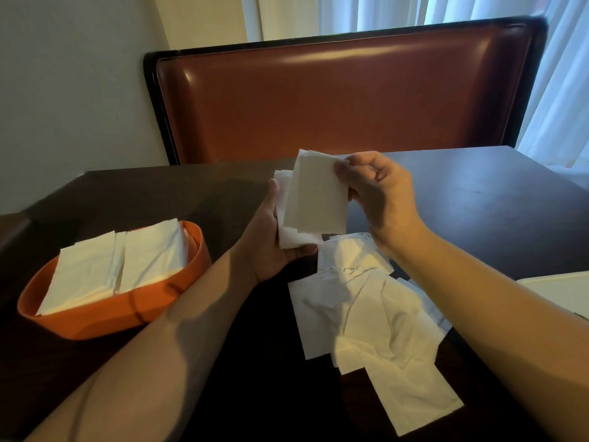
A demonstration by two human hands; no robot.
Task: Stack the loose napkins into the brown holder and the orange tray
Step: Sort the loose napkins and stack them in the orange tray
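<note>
My left hand holds a small stack of white napkins upright above the dark table. My right hand pinches the top right corner of the front napkin in that stack. Several loose white napkins lie scattered on the table below and to the right of my hands. The orange tray sits at the left, with two stacks of folded napkins side by side in it. The brown holder is not in view.
The dark wooden table runs back to a brown leather bench back. A white flat object shows at the right edge, partly behind my right forearm. White curtains hang behind the bench.
</note>
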